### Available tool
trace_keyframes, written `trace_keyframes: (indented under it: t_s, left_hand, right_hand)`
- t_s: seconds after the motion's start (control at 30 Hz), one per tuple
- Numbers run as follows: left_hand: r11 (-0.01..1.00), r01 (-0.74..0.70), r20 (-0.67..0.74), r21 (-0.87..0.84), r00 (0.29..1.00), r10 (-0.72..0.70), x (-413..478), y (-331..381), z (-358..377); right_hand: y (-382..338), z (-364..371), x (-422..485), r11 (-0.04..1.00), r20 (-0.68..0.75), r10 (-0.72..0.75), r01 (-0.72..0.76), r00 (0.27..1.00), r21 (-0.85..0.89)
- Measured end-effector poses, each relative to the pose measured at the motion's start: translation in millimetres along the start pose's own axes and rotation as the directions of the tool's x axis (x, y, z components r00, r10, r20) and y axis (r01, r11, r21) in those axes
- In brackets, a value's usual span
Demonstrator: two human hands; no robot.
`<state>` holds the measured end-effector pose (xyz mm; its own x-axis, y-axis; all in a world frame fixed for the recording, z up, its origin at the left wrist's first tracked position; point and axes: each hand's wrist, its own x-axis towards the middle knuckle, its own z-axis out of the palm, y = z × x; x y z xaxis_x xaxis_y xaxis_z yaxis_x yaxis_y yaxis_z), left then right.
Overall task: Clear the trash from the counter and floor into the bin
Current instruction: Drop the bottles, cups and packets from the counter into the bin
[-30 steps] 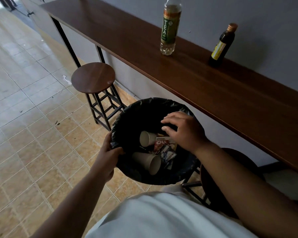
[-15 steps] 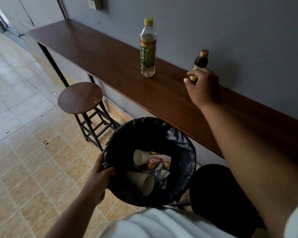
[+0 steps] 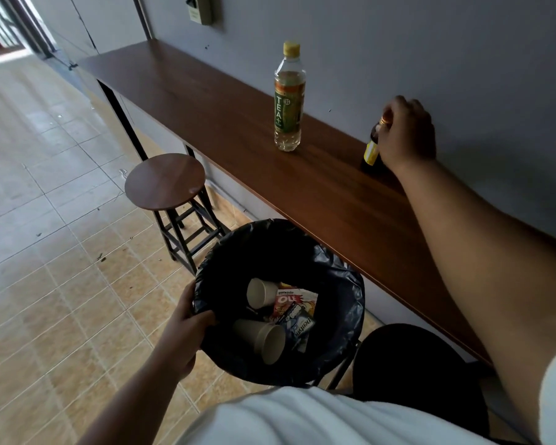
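My left hand grips the near-left rim of the bin, which is lined with a black bag and held below the counter's edge. Inside lie two paper cups and a few snack wrappers. On the brown wooden counter, my right hand is wrapped around a small dark bottle with a yellow label, which stands upright against the wall. A taller clear tea bottle with a yellow cap stands to its left, untouched.
A round wooden stool stands on the tiled floor left of the bin. A second dark stool is partly under the counter at my right. Small bits of debris dot the tiles. A grey wall backs the counter.
My right hand left the bin, rose to the counter and closed around the small dark bottle. My left hand has kept its hold on the bin rim.
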<state>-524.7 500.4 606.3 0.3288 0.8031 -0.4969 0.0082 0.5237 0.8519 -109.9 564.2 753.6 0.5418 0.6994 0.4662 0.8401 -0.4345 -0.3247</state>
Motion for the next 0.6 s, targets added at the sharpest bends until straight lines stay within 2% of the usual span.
trace_keyframes:
  t_s: [0.13,0.23,0.3,0.37,0.43,0.5,0.6]
  left_hand:
    - [1.000,-0.007,-0.023,-0.022,1.000,0.006,-2.3,-4.3,-3.7]
    - [0.998,-0.012,-0.026,-0.062,1.000,0.010,-8.1,-5.5,-6.7]
    - [0.997,-0.017,-0.041,-0.075,0.999,0.014,-13.3,-7.5,-9.5]
    - [0.997,-0.030,-0.060,-0.077,0.998,0.026,-17.4,-10.2,-14.1]
    - [0.996,-0.039,-0.080,-0.075,0.996,0.033,-22.0,-12.3,-19.4]
    - [0.997,-0.040,-0.096,-0.070,0.995,0.034,-27.9,-12.9,-24.3]
    - [0.996,-0.045,-0.115,-0.082,0.993,0.035,-36.8,-13.8,-31.2]
  right_hand:
    - [-12.5,-10.0,-29.9,0.991,-0.058,-0.107,0.111,0.993,0.080]
    - [-34.1,-21.7,-62.8,0.930,-0.170,-0.214,0.254,0.962,0.267]
    - [-52.9,-27.4,-92.7,0.869,-0.147,-0.268,0.305,0.952,0.389]
    - [-69.9,-25.6,-125.0,0.815,-0.016,-0.310,0.275,0.950,0.510]
    - [-82.6,-13.2,-154.9,0.778,0.156,-0.384,0.229,0.910,0.585]
    - [-91.7,7.6,-180.4,0.786,0.325,-0.485,0.242,0.812,0.568]
    - [-100.2,41.7,-214.0,0.819,0.557,-0.566,0.335,0.608,0.466]
